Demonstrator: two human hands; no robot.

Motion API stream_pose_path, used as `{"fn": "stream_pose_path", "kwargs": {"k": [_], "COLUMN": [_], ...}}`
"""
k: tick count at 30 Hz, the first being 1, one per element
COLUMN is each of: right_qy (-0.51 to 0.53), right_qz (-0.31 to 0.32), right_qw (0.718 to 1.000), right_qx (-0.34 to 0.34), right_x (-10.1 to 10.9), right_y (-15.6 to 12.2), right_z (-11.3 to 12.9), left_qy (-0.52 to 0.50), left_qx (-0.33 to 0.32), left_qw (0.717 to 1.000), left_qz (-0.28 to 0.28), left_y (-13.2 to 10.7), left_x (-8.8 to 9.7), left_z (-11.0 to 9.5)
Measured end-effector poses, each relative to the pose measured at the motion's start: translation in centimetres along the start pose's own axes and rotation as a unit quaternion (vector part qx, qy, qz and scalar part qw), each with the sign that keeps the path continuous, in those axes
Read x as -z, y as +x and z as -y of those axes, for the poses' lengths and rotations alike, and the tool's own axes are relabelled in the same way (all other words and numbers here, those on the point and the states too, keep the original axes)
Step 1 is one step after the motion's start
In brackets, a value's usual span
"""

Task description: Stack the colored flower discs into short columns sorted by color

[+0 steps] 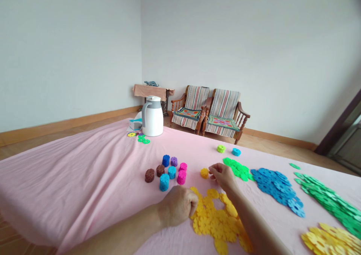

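Observation:
My left hand [179, 205] rests curled in a loose fist on the pink cloth, touching the near edge of a pile of yellow snowflake discs [217, 221]. What its fingers hold, if anything, is hidden. My right hand [222, 175] is pinched right beside a short yellow stack of discs [204, 173] standing on the cloth. To the left stand several small stacks: two brown [149, 175], blue [164, 182], magenta [181, 177] and purple [174, 161].
Piles of green discs [238, 168], blue discs [278, 189], more green [329, 202] and yellow [332, 242] lie to the right. A white jug [152, 116] stands at the table's far end, and two wooden chairs [208, 112] are behind it.

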State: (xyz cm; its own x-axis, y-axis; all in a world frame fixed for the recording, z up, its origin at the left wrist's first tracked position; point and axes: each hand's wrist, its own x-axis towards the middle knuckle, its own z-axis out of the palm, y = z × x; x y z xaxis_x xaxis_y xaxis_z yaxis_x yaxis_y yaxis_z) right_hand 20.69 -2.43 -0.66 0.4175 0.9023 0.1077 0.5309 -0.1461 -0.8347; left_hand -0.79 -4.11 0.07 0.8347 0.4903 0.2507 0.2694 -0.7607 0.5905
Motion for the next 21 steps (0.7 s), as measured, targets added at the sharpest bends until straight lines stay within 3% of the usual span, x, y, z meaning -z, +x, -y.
{"fn": "stream_pose_path", "kwargs": {"k": [3, 7, 9, 15, 19, 21], "right_qy": [-0.024, -0.127, -0.181, -0.221, -0.118, -0.050], "right_qz": [0.019, 0.187, 0.234, 0.271, 0.291, 0.248], "right_qw": [0.999, 0.972, 0.950, 0.933, 0.948, 0.967], "right_qx": [0.013, 0.069, 0.096, 0.087, 0.049, 0.035], "right_x": [1.6, 3.9, 4.4, 4.6, 4.7, 4.3], "right_y": [-0.2, -1.1, -1.5, -2.2, -2.1, -1.9], "right_z": [0.3, 0.7, 0.8, 1.2, 1.6, 1.8], "left_qy": [-0.001, 0.000, 0.003, 0.002, -0.002, -0.009], "left_qx": [0.004, 0.008, 0.013, 0.017, 0.019, 0.015], "left_qw": [1.000, 1.000, 1.000, 1.000, 1.000, 1.000], "left_qz": [0.003, 0.002, 0.002, 0.003, 0.002, -0.002], "left_y": [0.0, -0.1, -0.1, 0.0, 0.0, 0.0], "left_x": [-0.1, -0.2, -0.2, -0.1, 0.0, -0.1], "left_z": [0.1, -0.1, -0.2, -0.3, -0.2, -0.2]}}
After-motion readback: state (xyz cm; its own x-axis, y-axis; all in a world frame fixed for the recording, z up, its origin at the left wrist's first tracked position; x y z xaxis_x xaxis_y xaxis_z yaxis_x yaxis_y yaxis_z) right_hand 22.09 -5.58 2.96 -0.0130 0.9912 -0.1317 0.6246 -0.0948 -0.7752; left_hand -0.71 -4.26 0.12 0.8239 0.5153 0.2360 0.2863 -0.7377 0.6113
